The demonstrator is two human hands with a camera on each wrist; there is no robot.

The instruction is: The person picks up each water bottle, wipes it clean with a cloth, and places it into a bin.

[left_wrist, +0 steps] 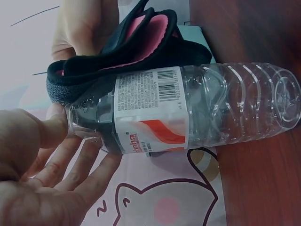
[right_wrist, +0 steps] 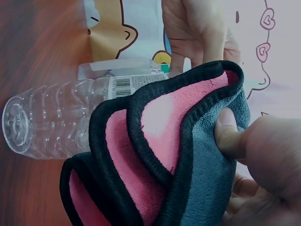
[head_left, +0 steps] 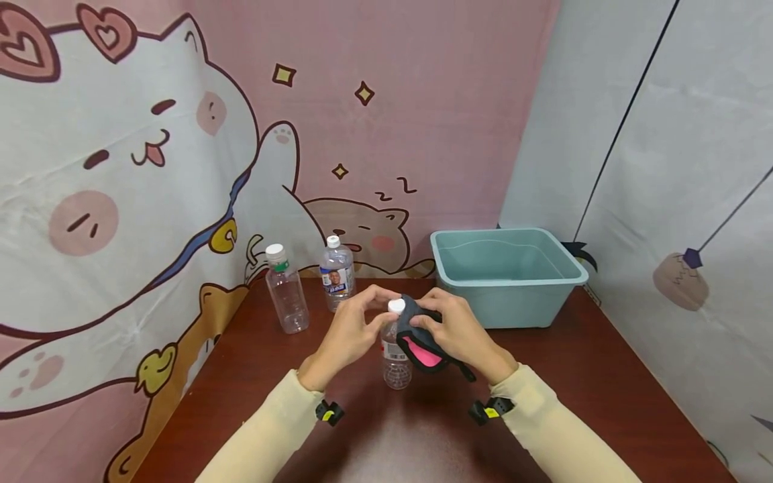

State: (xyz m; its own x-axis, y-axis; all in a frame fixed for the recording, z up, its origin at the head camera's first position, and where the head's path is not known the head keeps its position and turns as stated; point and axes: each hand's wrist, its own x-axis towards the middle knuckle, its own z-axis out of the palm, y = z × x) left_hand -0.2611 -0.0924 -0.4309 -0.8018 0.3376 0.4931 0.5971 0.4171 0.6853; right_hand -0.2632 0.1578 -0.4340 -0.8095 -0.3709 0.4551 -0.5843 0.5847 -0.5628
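Note:
A clear plastic water bottle [head_left: 396, 373] with a white cap [head_left: 396, 306] stands upright in front of me. My left hand [head_left: 350, 325] holds it at the neck, thumb and fingers around the part just below the cap. Its red-and-white label [left_wrist: 150, 110] shows in the left wrist view. My right hand [head_left: 454, 330] grips a folded cloth [right_wrist: 202, 155], grey outside, pink and fluffy inside, edged in black. The cloth lies against the bottle's neck and shoulder, with the right thumb pressing on its grey side. Part of the bottle is hidden behind the cloth.
Two more clear bottles stand at the back left: one with a green neck ring [head_left: 288, 298], one with a blue picture label [head_left: 338, 280]. A light blue plastic tub [head_left: 507, 305] sits at the back right of the dark red table [head_left: 574, 402]. Printed curtains hang behind.

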